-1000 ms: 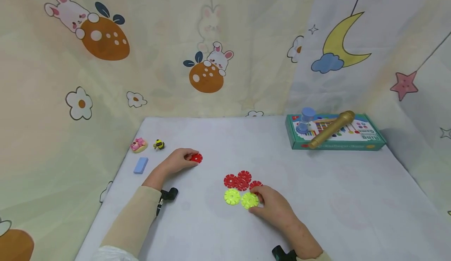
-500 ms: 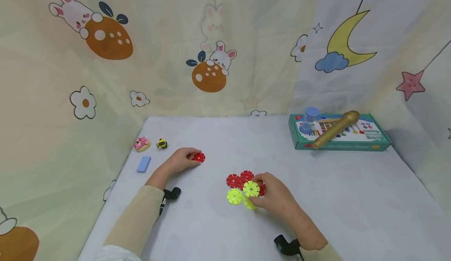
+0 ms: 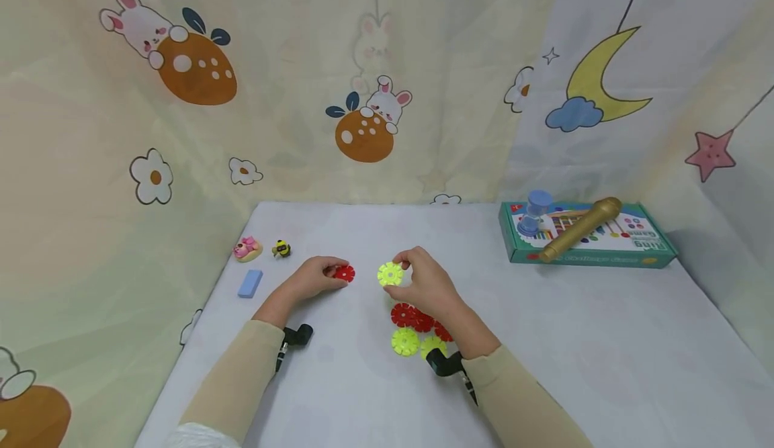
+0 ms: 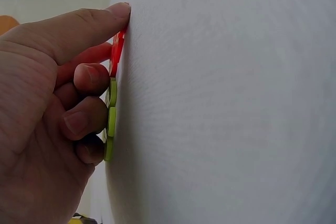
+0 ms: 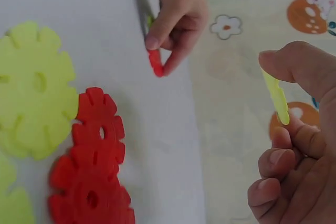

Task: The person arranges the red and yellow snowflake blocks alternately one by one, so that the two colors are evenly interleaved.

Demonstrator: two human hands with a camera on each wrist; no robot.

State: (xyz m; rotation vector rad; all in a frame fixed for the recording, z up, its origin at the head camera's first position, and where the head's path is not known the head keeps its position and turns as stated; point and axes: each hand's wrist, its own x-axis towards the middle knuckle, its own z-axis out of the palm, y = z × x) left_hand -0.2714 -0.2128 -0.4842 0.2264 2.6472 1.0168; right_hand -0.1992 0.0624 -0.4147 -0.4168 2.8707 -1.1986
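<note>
My left hand point(image 3: 308, 279) pinches a red notched interlocking disc point(image 3: 345, 273) by its edge, low over the table at left of centre. In the left wrist view, green pieces point(image 4: 112, 121) line up edge-on beside the red one, against the curled fingers. Thumb and forefinger of my right hand point(image 3: 431, 285) pinch a yellow-green notched disc point(image 3: 390, 274), held up a short gap right of the red disc. Below that hand lies a group of red discs point(image 3: 403, 314), partly overlapping, with yellow-green discs point(image 3: 405, 342) in front. The right wrist and its camera partly cover this group.
At the table's left edge are a pink figure point(image 3: 247, 249), a toy bee point(image 3: 281, 248) and a blue block point(image 3: 250, 283). A green box point(image 3: 605, 257) at the back right bears a blue hourglass point(image 3: 535, 213) and a gold microphone point(image 3: 582, 229).
My right hand has picked up a yellow-green disc from the group and carried it away from me and leftward, close to the left hand. The left hand stays nearly still, holding the red disc.
</note>
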